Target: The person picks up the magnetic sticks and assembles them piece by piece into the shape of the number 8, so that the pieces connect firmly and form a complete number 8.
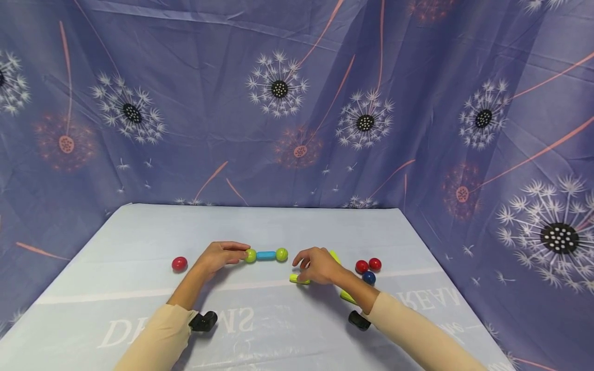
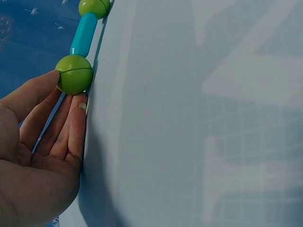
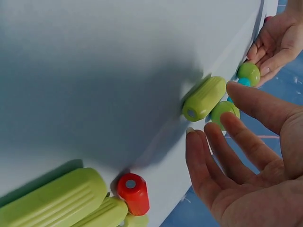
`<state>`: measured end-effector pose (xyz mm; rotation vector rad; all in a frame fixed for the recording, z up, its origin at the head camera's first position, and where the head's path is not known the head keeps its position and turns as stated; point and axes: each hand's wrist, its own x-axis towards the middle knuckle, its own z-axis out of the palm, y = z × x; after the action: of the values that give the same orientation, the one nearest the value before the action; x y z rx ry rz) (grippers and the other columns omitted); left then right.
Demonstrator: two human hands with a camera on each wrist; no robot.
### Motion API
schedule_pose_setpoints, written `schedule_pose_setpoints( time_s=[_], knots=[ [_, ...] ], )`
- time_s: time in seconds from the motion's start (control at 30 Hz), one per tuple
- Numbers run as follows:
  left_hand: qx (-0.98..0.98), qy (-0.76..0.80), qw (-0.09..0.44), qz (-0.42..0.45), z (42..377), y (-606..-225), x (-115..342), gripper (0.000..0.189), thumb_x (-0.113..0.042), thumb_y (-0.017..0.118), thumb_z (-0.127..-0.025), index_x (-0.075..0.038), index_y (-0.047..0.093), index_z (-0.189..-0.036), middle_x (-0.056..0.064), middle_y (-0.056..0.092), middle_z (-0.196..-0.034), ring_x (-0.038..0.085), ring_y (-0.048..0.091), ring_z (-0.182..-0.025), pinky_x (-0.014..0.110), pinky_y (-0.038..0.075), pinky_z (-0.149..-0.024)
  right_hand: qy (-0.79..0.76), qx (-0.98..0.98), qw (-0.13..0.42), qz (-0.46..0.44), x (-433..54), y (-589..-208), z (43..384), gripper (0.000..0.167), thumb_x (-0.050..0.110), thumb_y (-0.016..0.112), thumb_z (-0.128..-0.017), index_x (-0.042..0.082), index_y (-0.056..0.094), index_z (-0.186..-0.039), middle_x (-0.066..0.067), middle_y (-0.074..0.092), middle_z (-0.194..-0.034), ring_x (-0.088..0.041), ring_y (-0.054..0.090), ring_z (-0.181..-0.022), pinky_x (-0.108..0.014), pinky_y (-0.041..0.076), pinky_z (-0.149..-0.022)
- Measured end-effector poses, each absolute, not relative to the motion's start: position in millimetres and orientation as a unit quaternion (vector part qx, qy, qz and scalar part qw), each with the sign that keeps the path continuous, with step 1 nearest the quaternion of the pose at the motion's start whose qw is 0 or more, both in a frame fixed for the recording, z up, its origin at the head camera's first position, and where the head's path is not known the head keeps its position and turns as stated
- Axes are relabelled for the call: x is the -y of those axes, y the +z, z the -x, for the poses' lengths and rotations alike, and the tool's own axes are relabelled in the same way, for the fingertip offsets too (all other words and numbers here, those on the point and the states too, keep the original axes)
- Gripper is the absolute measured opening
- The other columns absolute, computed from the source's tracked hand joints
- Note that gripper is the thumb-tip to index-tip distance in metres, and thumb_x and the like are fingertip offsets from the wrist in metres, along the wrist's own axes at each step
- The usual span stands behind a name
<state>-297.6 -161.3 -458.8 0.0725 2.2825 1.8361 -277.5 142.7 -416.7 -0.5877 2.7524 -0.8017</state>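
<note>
My left hand (image 1: 220,257) pinches a green ball (image 2: 75,74) between thumb and fingertips. That ball joins one end of a blue stick (image 1: 266,255), which has a second green ball (image 1: 281,254) on its other end; the joined piece lies on the table. To its right, my right hand (image 1: 319,265) hovers with loosely bent fingers and nothing between them. A short yellow-green stick (image 3: 204,99) with a metal dot in its end lies just beside the right fingertips.
More yellow-green sticks (image 3: 57,198) and a red stick (image 3: 134,194) lie by the right hand. Farther right sit two red balls (image 1: 362,266) and a dark blue ball (image 1: 368,278). One red ball (image 1: 179,264) is at the left. A patterned curtain (image 1: 204,129) surrounds the table.
</note>
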Motion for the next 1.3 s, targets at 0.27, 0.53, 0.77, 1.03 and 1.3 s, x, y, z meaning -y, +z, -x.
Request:
schedule_pose_setpoints(
  time_s=[0.27, 0.53, 0.77, 1.03, 1.3],
  knots=[
    [-0.774, 0.624, 0.106, -0.022, 297, -456, 162, 0.038, -0.017, 0.076, -0.091, 0.001, 0.071, -0.123, 0.013, 0.072, -0.124, 0.013, 0.07, -0.102, 0.038, 0.054, -0.097, -0.256, -0.933, 0.102, 0.232, -146, -422, 275, 0.032, 0.011, 0.087, -0.075, 0.016, 0.077, -0.105, -0.005, 0.076, -0.095, -0.018, 0.066, -0.088, -0.042, 0.049, -0.088],
    [-0.778, 0.617, 0.114, -0.012, 297, -457, 162, 0.036, -0.017, 0.076, -0.09, -0.002, 0.072, -0.122, 0.01, 0.074, -0.121, 0.012, 0.07, -0.101, 0.036, 0.055, -0.096, -0.254, -0.929, 0.087, 0.253, -145, -426, 271, 0.029, 0.006, 0.085, -0.077, 0.014, 0.077, -0.103, -0.002, 0.076, -0.09, -0.016, 0.067, -0.085, -0.041, 0.049, -0.085],
    [-0.777, 0.62, 0.11, -0.015, 296, -456, 163, 0.038, -0.018, 0.076, -0.091, 0.0, 0.071, -0.124, 0.012, 0.073, -0.123, 0.015, 0.07, -0.102, 0.041, 0.053, -0.099, -0.255, -0.929, 0.097, 0.249, -143, -427, 272, 0.028, 0.005, 0.084, -0.077, 0.014, 0.078, -0.103, -0.002, 0.077, -0.089, -0.013, 0.068, -0.082, -0.037, 0.052, -0.081],
    [-0.774, 0.622, 0.112, -0.016, 296, -455, 163, 0.039, -0.018, 0.076, -0.091, 0.001, 0.07, -0.125, 0.014, 0.072, -0.124, 0.015, 0.07, -0.103, 0.042, 0.053, -0.1, -0.259, -0.93, 0.097, 0.242, -143, -429, 273, 0.028, 0.006, 0.084, -0.077, 0.017, 0.079, -0.102, 0.002, 0.078, -0.085, -0.008, 0.066, -0.077, -0.04, 0.046, -0.088],
    [-0.773, 0.624, 0.113, -0.02, 297, -456, 161, 0.038, -0.017, 0.076, -0.091, 0.001, 0.07, -0.124, 0.014, 0.072, -0.125, 0.014, 0.07, -0.104, 0.04, 0.053, -0.099, -0.257, -0.929, 0.093, 0.25, -139, -431, 274, 0.027, 0.008, 0.084, -0.077, 0.017, 0.078, -0.102, 0.004, 0.078, -0.083, -0.006, 0.066, -0.077, -0.039, 0.045, -0.09]
  ],
)
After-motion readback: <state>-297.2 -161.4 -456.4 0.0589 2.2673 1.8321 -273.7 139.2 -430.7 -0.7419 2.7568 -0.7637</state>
